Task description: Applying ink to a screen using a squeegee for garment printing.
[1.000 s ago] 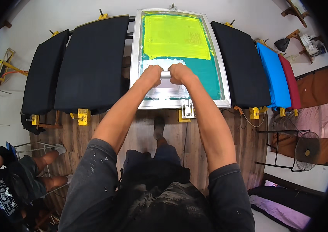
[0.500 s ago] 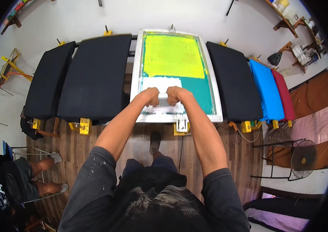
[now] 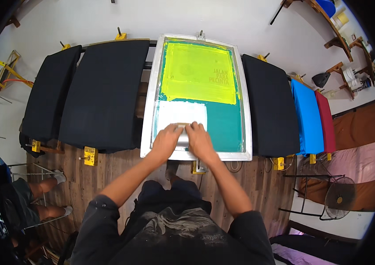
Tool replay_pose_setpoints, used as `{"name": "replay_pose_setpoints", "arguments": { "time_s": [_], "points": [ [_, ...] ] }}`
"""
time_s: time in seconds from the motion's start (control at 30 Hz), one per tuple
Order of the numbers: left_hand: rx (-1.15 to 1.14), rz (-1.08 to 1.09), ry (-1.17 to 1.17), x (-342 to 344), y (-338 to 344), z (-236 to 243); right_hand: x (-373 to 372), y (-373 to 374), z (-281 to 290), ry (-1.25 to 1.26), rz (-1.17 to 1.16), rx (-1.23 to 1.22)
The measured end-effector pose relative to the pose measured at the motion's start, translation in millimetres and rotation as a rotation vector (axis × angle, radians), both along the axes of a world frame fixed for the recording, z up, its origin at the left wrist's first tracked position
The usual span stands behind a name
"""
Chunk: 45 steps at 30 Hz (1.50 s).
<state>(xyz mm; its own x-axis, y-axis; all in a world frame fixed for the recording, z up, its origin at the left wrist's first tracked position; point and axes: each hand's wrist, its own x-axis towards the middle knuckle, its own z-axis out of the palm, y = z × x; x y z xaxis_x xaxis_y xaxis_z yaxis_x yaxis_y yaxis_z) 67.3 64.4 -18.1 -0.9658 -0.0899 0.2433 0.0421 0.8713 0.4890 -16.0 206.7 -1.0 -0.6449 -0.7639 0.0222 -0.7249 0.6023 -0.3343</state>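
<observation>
the squeegee (image 3: 183, 134) now sits near the lower edge of the aluminium-framed printing screen (image 3: 198, 95), pulled down from mid-screen a second ago, with a white ink band (image 3: 180, 114) spread above it. the left hand (image 3: 166, 140) and right hand (image 3: 199, 140) each keep a clenched grip on its handle, knuckles side by side. judging by this, the pull stroke is close to its end (the yellow-green area above stays untouched). black pallets (image 3: 103, 95) flank the screen on the bench (image 3: 121, 165).
</observation>
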Motion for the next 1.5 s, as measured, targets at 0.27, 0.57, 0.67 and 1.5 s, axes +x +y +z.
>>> {"name": "replay_pose_setpoints", "arguments": {
  "time_s": [0.27, 0.57, 0.67, 1.5],
  "points": [
    [0.104, -0.069, -0.451, 14, 1, 42, 14, 11, 27, -0.223, 0.041, 0.224],
    [-0.055, -0.088, -0.407, -103, -68, 23, -95, -70, 31, -0.14, -0.035, 0.39],
    [-0.101, -0.108, -0.433, -107, -67, 22, -103, -71, 24, -0.074, 0.022, 0.41],
    [-0.084, -0.077, -0.325, -11, -12, 14, 2, -22, 28, -0.047, -0.063, 0.423]
  ]
}}
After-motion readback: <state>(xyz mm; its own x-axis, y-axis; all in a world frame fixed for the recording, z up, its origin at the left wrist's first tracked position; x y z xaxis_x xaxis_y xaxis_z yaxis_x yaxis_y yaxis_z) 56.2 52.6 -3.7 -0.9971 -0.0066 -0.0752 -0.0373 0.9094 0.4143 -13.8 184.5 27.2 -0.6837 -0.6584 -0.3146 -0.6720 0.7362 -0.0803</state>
